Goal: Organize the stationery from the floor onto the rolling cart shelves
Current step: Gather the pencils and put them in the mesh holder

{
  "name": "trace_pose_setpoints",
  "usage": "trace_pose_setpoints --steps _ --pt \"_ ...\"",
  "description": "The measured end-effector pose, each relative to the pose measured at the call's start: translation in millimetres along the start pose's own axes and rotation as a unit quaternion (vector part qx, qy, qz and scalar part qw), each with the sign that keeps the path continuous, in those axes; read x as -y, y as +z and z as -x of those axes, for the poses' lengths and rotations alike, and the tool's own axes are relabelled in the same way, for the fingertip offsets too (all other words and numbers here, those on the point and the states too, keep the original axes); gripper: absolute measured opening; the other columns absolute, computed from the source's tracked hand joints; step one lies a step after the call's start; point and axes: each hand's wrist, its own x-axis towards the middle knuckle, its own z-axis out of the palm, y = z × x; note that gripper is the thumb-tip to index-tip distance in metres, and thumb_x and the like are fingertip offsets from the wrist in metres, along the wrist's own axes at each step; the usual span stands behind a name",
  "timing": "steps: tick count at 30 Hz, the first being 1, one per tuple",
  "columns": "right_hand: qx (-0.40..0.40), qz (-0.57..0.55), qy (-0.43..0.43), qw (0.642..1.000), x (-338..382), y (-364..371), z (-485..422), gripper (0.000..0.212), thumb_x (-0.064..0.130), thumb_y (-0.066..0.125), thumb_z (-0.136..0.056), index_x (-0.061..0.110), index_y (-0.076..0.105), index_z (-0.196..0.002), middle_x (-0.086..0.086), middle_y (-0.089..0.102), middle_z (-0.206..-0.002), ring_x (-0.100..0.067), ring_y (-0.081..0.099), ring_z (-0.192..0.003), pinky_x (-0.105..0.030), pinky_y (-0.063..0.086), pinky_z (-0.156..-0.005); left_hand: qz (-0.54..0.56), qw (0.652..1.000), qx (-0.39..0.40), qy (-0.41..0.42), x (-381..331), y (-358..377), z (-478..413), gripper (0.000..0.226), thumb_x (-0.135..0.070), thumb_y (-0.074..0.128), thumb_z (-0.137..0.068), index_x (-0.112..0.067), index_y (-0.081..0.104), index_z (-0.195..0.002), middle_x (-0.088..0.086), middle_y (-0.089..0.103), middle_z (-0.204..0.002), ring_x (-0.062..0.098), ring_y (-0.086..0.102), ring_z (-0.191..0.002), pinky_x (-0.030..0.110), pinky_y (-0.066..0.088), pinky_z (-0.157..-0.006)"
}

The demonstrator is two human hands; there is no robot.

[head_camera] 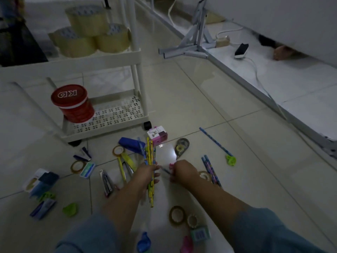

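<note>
My left hand [145, 173] grips a bundle of yellow and blue pencils [150, 157], held upright over the floor. Just to its right, my right hand [183, 173] pinches a blue pencil [165, 170] with a pink end, close to the bundle. Stationery lies scattered on the tiles: a blue stapler [130, 144], yellow scissors [125, 165], a correction tape [181, 147], a pink sharpener box [157, 136], two blue pencils [211, 169], small tape rolls [176, 215]. The white rolling cart [109, 59] stands at the left, with large tape rolls [91, 33] on its middle shelf.
A red round tin [73, 104] sits on the cart's perforated bottom shelf. A metal stand's legs [186, 48] and a power cable [259, 77] lie at the far right. Another blue pencil with a green topper [217, 145] lies on the right tiles. Staple boxes [42, 183] are at the left.
</note>
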Motion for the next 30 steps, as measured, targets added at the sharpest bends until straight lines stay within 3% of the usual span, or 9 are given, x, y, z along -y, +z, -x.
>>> trace_pose_setpoints --steps 3,5,7,10,14,19,22,24,30 --pt "-0.110 -0.209 0.035 0.971 -6.8 -12.0 -2.1 0.027 0.021 0.069 -0.081 -0.005 0.067 -0.073 -0.020 0.059 -0.067 -0.027 0.058 -0.065 -0.027 0.045 -0.057 -0.026 0.999 0.038 0.013 0.5 7.9 4.4 0.010 -0.008 0.047 -0.095 -0.010 0.051 -0.105 0.006 0.058 -0.090 0.017 0.054 -0.073 0.026 0.044 -0.062" --pt "-0.135 -0.354 0.062 0.924 -10.7 -19.8 1.6 0.029 0.017 0.070 -0.081 -0.010 0.067 -0.072 -0.017 0.056 -0.063 -0.019 0.050 -0.054 -0.017 0.038 -0.044 -0.024 0.997 0.076 0.006 0.1 17.5 10.0 0.009 -0.008 0.046 -0.096 -0.013 0.053 -0.100 0.006 0.060 -0.088 0.018 0.057 -0.076 0.028 0.047 -0.067" --pt "-0.123 -0.420 0.080 0.896 -15.7 -27.0 4.3 0.032 0.017 0.070 -0.082 -0.015 0.068 -0.082 -0.017 0.056 -0.068 -0.013 0.045 -0.051 -0.012 0.033 -0.038 -0.007 0.995 0.101 0.000 0.7 27.7 13.5 0.015 -0.009 0.043 -0.098 -0.016 0.056 -0.094 0.005 0.061 -0.086 0.019 0.059 -0.078 0.030 0.049 -0.072" --pt "-0.134 -0.363 0.092 0.918 -38.6 -34.7 3.6 0.035 0.028 0.063 -0.088 -0.006 0.071 -0.084 -0.021 0.065 -0.077 -0.016 0.051 -0.059 -0.020 0.038 -0.049 0.010 0.992 0.122 0.000 2.9 38.8 15.6 0.023 -0.007 0.039 -0.099 -0.011 0.055 -0.084 0.008 0.056 -0.077 0.018 0.055 -0.069 0.030 0.048 -0.069" --pt "-0.151 -0.133 0.237 0.951 -92.1 -37.9 6.5 0.033 0.036 0.060 -0.089 0.002 0.060 -0.086 -0.016 0.063 -0.087 -0.025 0.060 -0.082 -0.028 0.043 -0.066 -0.004 0.994 0.105 0.008 3.1 43.4 13.7 0.027 -0.006 0.037 -0.099 -0.012 0.052 -0.078 0.006 0.050 -0.071 0.015 0.048 -0.063 0.027 0.045 -0.062" --pt "-0.078 -0.082 0.254 0.961 -106.6 -21.4 7.4 0.041 0.025 0.066 -0.084 0.010 0.036 -0.060 -0.008 0.050 -0.069 -0.027 0.060 -0.084 -0.021 0.031 -0.044 -0.006 0.996 0.083 0.020 2.0 42.3 9.8 0.030 -0.005 0.035 -0.099 -0.012 0.051 -0.075 0.005 0.050 -0.068 0.015 0.046 -0.061 0.027 0.042 -0.063" --pt "-0.081 -0.045 0.227 0.970 -96.3 -18.3 2.0 0.016 0.019 0.062 -0.088 0.008 0.050 -0.086 -0.017 0.062 -0.105 -0.029 0.061 -0.104 -0.029 0.047 -0.072 -0.007 0.997 0.073 0.021 2.3 44.6 6.7 0.029 -0.005 0.036 -0.099 -0.012 0.051 -0.076 0.005 0.050 -0.068 0.016 0.046 -0.060 0.027 0.042 -0.062" --pt "-0.070 -0.037 0.220 0.972 -93.4 -18.7 -3.4 0.023 0.016 0.059 -0.089 0.002 0.055 -0.107 -0.017 0.059 -0.118 -0.029 0.058 -0.110 -0.031 0.047 -0.085 -0.001 0.997 0.069 0.020 2.4 47.0 4.2 0.026 -0.005 0.036 -0.099 -0.014 0.051 -0.079 0.005 0.050 -0.069 0.015 0.045 -0.060 0.027 0.042 -0.062" --pt "-0.062 -0.039 0.182 0.981 -91.7 -10.8 -10.0 0.030 0.013 0.053 -0.090 0.000 0.049 -0.117 -0.018 0.052 -0.122 -0.032 0.054 -0.111 -0.034 0.044 -0.087 0.012 0.998 0.061 0.012 2.4 50.5 -6.9 0.019 -0.006 0.036 -0.100 -0.008 0.050 -0.088 0.005 0.051 -0.070 0.014 0.046 -0.058 0.022 0.048 -0.048"
